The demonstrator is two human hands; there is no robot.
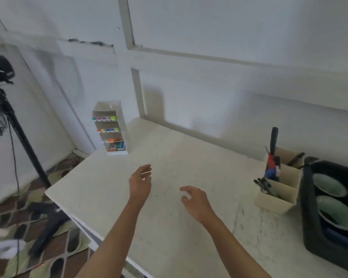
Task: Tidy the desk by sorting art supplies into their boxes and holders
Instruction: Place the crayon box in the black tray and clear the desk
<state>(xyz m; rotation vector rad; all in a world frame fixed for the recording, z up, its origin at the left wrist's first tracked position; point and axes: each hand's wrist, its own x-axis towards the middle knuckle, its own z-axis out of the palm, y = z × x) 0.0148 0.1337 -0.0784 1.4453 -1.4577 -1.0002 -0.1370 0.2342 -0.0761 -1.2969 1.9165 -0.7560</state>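
Above the desk (189, 157), both hands, left (140, 183) and right (196, 201), hover loosely curled, holding nothing.

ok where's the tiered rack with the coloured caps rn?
Head view: the tiered rack stands at the far-left corner of the desk, by the wall, beyond the left hand; the beige holder sits far right.

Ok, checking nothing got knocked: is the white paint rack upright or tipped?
Upright. The rack stands on its base at the desk's far left corner, coloured pots in level rows.
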